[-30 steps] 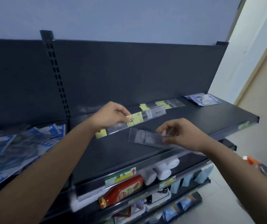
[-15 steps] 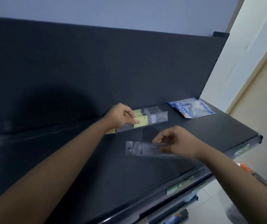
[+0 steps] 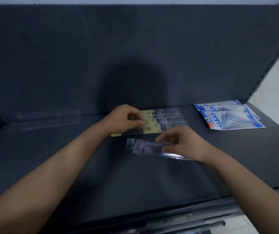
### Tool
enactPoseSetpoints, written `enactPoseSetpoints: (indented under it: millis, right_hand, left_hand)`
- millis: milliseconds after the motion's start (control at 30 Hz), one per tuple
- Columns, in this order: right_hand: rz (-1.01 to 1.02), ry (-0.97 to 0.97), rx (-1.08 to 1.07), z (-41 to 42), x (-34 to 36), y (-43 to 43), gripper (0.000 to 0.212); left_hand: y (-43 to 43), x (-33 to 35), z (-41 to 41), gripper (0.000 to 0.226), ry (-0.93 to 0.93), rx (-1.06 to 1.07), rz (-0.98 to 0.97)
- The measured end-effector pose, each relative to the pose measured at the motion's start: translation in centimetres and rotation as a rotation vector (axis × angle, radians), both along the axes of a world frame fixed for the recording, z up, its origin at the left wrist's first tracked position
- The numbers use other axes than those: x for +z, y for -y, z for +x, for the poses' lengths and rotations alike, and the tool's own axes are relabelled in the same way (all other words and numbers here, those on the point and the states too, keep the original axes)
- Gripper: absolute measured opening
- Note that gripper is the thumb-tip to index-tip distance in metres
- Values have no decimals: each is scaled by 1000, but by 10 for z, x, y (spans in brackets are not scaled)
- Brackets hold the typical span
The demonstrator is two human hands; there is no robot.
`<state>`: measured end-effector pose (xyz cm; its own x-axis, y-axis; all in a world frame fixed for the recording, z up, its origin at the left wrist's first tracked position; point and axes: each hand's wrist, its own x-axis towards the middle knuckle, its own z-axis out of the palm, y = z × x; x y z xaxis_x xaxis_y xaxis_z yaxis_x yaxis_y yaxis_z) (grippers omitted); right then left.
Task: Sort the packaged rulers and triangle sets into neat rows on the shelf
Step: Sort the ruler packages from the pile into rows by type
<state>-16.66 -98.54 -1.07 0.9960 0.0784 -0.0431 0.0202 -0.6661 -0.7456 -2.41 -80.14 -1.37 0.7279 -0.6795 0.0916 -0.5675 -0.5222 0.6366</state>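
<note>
- Right hand (image 3: 186, 142), centre frame: fingers curled, pinching a clear pack (image 3: 142, 146) low over the shelf (image 3: 135, 179); judged not yet placed.
- Left hand (image 3: 123, 119): fingertips pinch a yellow pack (image 3: 152, 130), set against the row.
- Yellow row (image 3: 165, 114), at the back panel: about three packs, aligned.
- Triangle sets (image 3: 230, 118), upper right: overlapped, roughly grouped.
- Loose pack (image 3: 47, 118), left: apparently unsorted.

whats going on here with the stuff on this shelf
A person is sorting stock on a dark shelf. The left hand holds a yellow-labelled ruler pack against others like it by the back wall. The right hand pinches a clear ruler pack in front. Blue triangle sets lie at the right.
</note>
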Motion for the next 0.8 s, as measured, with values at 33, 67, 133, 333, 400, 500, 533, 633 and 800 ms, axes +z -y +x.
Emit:
enactPoseSetpoints:
  millis: [33,67,133,333,400,500,533,633,800]
  right_hand:
    - [-2,20,20,4,1,-2,25]
    - [0,42,38,9,2,-5,26]
    - [3,82,86,20,5,-18,27]
    - [-160,187,183,52,4,-76,22]
    - [-181,210,187,63,2,-99,20]
    - [-147,248,172,81,-6,-140,23]
    - [-135,268,158,87,-10,-155,25]
    - [-104,320,70,108,-23,-202,27]
    - [-122,398,-98,143,-38,-256,30]
  left_hand:
    - [-6,5,-8,15,-6,-21,4]
    - [-12,10,-16,17,-38,-55,16]
    - [-29,18,-31,20,-134,-95,55]
    - [-113,23,-37,8,-100,17,86]
    - [-153,23,-30,7,-84,82,67]
    - [-218,17,-13,6,-140,171,-7]
    - [-238,14,-5,5,-137,202,-28]
    - [-286,2,26,2,-99,307,-81]
    - [-320,-23,69,5,32,428,-68]
